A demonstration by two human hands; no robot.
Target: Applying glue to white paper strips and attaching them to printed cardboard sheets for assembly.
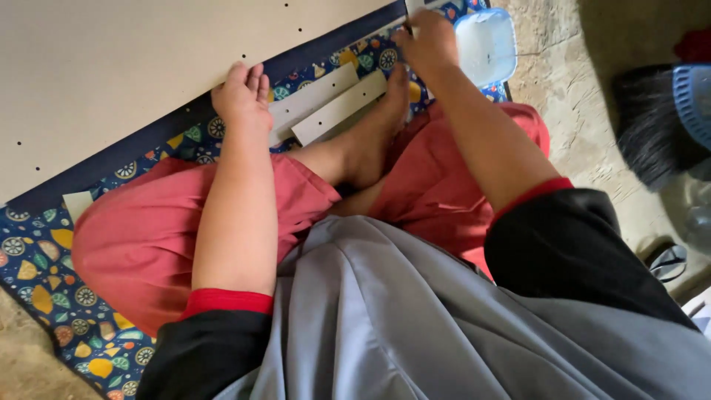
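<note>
A person sits cross-legged on a patterned mat [44, 274], their left hand [241, 96] resting fingers-together on the near edge of a large pale drilled panel [133, 59] lying across the far side. Their right hand [426, 41] is curled over the panel's right corner beside a clear plastic tub [485, 44]; whether it grips anything I cannot tell. Two small drilled strips [329, 104] lie loose by the foot, so assembly looks early.

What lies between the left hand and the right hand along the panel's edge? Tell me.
In the head view, two short pale drilled strips lie on the patterned mat between left hand and right hand, beside the panel.
</note>
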